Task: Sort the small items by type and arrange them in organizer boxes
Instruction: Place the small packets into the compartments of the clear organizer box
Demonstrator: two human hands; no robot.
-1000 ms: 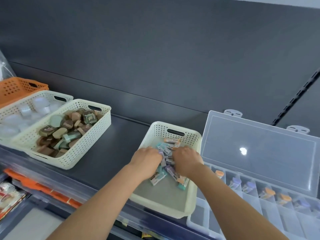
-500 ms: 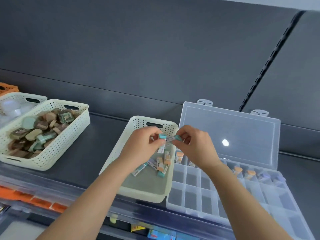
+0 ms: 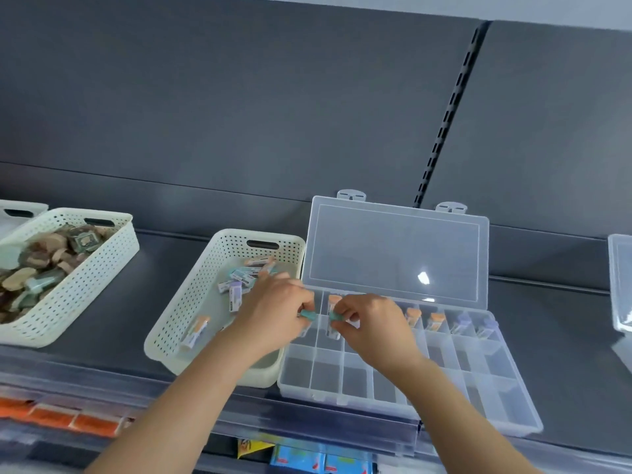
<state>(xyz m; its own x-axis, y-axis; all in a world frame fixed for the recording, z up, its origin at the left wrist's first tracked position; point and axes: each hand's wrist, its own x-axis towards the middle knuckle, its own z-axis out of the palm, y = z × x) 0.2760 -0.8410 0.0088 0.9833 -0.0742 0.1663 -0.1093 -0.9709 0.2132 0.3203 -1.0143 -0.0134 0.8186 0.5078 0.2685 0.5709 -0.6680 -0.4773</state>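
Since half a second ago both hands have dropped from above the middle basket to the far-left compartments of the clear box, each carrying its teal-capped piece along.

At the far left stands a cream perforated basket heaped with brown and green pieces, with another pale basket just visible behind it. Right of these, the middle basket holds a loose scatter of small capped items toward its far end and one orange-capped item nearer the front. The left hand reaches across this basket's right edge, fingers pinched closed on a teal-capped item. Just beside it, the right hand pinches a second teal-capped item; both pieces hover over the far-left cells of the organizer box, nearly touching each other. The box sits against the basket's right side, its clear lid standing open at the back. An orange-capped piece stands in the far row just behind the hands, two more orange ones lie farther right, then two purple-capped ones. The near rows look empty. At the far right edge, part of another clear box shows.
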